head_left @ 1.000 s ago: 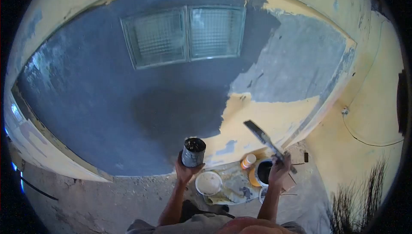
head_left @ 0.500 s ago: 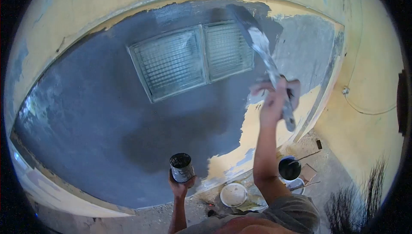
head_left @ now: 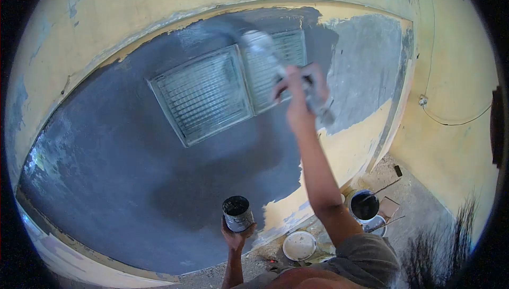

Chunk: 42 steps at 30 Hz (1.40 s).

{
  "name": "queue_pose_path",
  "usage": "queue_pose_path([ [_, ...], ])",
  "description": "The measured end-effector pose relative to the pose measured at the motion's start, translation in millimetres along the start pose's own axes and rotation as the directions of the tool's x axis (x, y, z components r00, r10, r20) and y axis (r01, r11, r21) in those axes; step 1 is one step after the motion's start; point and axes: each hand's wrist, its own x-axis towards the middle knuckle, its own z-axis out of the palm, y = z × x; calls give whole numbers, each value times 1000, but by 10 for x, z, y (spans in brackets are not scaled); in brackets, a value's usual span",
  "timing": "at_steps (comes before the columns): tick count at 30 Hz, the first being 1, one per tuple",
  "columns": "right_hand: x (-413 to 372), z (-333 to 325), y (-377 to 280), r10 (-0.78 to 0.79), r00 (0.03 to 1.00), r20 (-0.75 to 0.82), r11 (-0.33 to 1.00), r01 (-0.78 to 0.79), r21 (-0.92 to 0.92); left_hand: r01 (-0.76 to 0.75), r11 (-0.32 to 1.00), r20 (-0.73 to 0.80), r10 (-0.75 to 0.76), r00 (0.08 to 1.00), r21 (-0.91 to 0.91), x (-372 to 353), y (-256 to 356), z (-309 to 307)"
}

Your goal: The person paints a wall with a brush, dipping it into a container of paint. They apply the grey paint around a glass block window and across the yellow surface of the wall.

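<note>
Brush (head_left: 264,48) in right hand (head_left: 302,92) moved left, both blurred.

From here I count two hands (head_left: 238,235) (head_left: 306,92), one brush (head_left: 263,47), one tin (head_left: 239,221), two glass panes (head_left: 207,95) (head_left: 274,62), two sticks (head_left: 386,187) (head_left: 391,221), one dark-filled bucket (head_left: 349,203), one small black block (head_left: 398,171), one wall fitting (head_left: 423,100) and one round white tub or lid (head_left: 299,246).
</note>
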Motion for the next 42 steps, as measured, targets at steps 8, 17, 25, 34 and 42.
queue_pose_path([
  [8, 568, -864, -20, -228, 941, -251, 971, 200, -132, -86, 993, -62, 81, 995, -86, -122, 67, 114],
  [17, 45, 92, -139, -109, 951, 288, 989, 134, -67, -35, 998, -72, 39, 997, 49, -288, 82, 229],
  [25, 461, -310, -218, -21, 972, 233, 997, 38, -65, -8, 995, -90, 17, 996, 102, -324, 183, 451],
  [34, 1144, -1515, -134, -205, 971, -119, 940, 162, -300, 74, 997, -125, -70, 990, 29, -368, 379, 615],
  [42, 485, -323, -385, -162, 941, 297, 969, 209, -134, -63, 994, -96, 71, 993, 91, -317, 243, 627],
])
